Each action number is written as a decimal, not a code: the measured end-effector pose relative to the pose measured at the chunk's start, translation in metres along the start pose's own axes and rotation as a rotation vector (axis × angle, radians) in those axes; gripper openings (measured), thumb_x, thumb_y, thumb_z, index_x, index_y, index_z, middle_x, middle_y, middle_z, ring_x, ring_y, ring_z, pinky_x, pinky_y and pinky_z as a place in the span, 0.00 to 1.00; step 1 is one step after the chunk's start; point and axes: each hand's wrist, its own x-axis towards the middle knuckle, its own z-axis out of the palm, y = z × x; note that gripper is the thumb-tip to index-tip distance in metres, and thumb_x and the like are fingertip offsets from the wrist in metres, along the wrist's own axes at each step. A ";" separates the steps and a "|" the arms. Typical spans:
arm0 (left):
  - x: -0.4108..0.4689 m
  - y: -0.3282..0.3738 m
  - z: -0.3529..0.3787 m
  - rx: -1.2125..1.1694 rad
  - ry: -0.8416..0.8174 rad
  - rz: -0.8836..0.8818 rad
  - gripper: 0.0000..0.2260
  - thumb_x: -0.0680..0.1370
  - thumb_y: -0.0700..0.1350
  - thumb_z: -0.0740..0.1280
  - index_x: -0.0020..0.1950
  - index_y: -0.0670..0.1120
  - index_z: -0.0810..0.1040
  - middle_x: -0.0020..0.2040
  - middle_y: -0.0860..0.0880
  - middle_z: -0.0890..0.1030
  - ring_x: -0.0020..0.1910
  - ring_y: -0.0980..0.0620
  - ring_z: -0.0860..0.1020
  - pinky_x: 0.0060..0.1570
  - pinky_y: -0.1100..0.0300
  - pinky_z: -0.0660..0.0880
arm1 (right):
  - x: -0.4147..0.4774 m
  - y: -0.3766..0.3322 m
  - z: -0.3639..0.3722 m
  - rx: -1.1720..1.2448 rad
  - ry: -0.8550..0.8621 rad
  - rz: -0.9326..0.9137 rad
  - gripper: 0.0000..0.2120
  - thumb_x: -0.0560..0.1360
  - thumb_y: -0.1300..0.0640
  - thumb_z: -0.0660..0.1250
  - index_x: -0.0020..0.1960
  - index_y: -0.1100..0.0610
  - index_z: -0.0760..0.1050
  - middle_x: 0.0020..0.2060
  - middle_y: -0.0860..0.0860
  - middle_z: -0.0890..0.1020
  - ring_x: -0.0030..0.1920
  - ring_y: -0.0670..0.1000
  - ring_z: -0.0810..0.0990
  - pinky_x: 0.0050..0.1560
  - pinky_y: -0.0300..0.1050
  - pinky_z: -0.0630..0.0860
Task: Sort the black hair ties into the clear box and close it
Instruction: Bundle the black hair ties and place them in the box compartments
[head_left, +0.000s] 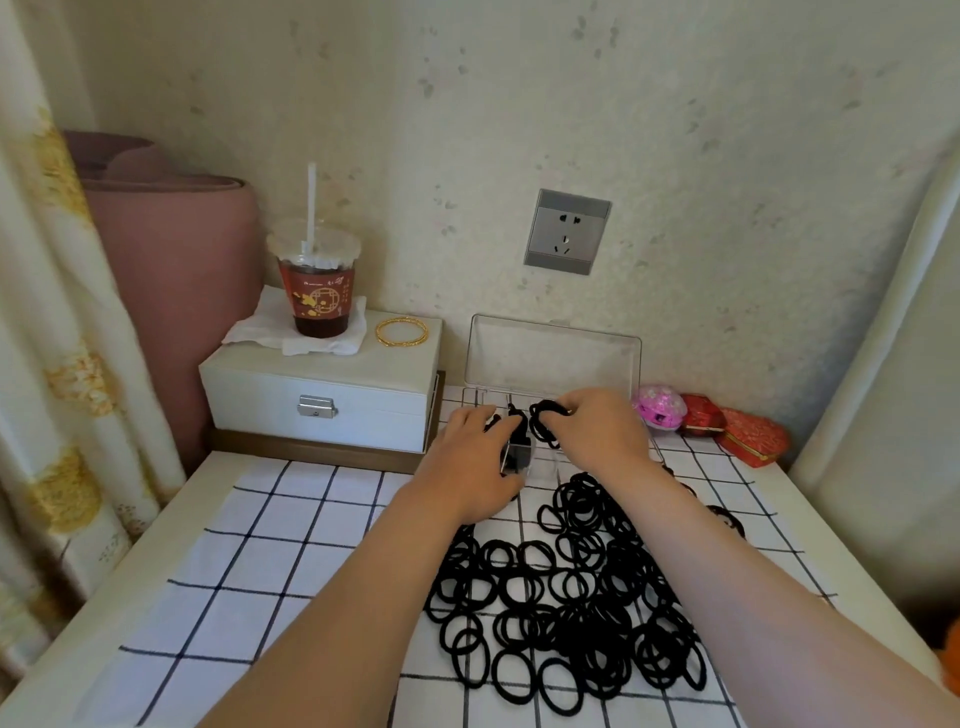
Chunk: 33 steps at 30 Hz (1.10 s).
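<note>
A big pile of black hair ties lies on the checked cloth between my forearms. Behind it stands the clear box, its lid raised upright against the wall. My right hand is over the box, fingers pinched on a small bunch of black hair ties. My left hand rests against the box's left front corner, fingers curled at its wall. A few ties show dark inside the box.
A white jewellery box stands at the back left, carrying a cup with a straw on a napkin and gold bangles. A pink ball and red gift boxes sit at the back right. A wall socket is above.
</note>
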 end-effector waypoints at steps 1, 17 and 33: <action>0.000 0.000 0.001 -0.009 0.002 0.002 0.34 0.78 0.55 0.65 0.80 0.54 0.53 0.79 0.47 0.55 0.78 0.49 0.48 0.75 0.50 0.54 | 0.002 -0.001 0.001 -0.056 -0.003 -0.003 0.10 0.75 0.45 0.67 0.45 0.48 0.84 0.36 0.46 0.84 0.39 0.50 0.81 0.35 0.41 0.73; 0.003 0.009 0.011 0.095 -0.036 -0.015 0.35 0.78 0.58 0.63 0.80 0.57 0.49 0.81 0.45 0.46 0.79 0.45 0.41 0.76 0.49 0.36 | 0.017 0.002 -0.011 -0.193 -0.392 -0.171 0.18 0.78 0.50 0.63 0.65 0.56 0.78 0.61 0.56 0.80 0.62 0.58 0.78 0.57 0.47 0.76; 0.002 0.010 0.012 0.062 -0.014 0.033 0.36 0.77 0.56 0.64 0.80 0.56 0.50 0.81 0.48 0.48 0.79 0.46 0.40 0.74 0.51 0.33 | -0.016 0.019 -0.015 -0.245 -0.173 -0.474 0.17 0.80 0.52 0.57 0.61 0.53 0.82 0.64 0.46 0.80 0.68 0.50 0.73 0.71 0.50 0.57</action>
